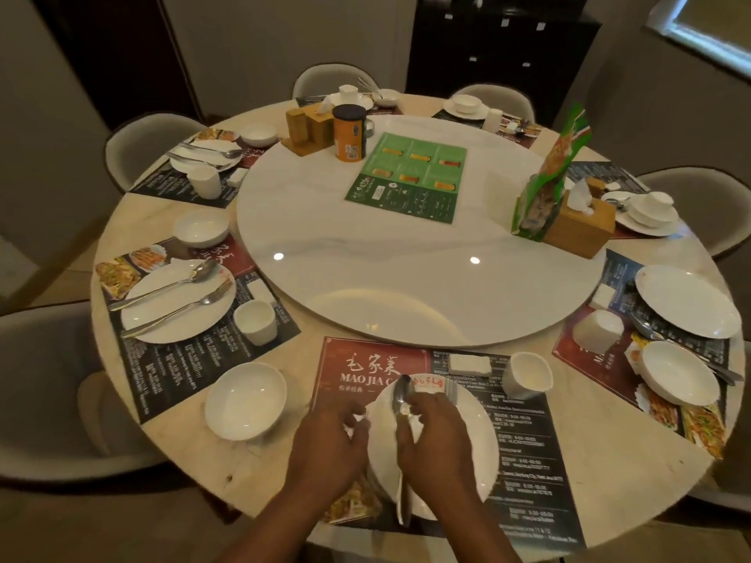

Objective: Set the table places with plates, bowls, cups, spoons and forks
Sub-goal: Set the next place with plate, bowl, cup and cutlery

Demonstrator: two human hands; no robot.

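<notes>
A white plate [471,424] lies on the nearest placemat [357,359]. A metal spoon [402,394] lies lengthwise on the plate, bowl end away from me. My right hand [437,440] pinches the spoon near its neck, and fork tines [450,390] stick out beyond its fingers. Hovering over the plate's left rim, my left hand [325,444] has its fingers loosely curled; whether it holds anything is hidden. A white bowl [246,402] sits left of the plate, a white cup [526,375] at the upper right.
A round table [309,351] carries a white lazy Susan [406,270] with a green menu, an orange can and tissue boxes. Other placemats around the rim hold plates, bowls, cups and cutlery. Grey chairs ring the table.
</notes>
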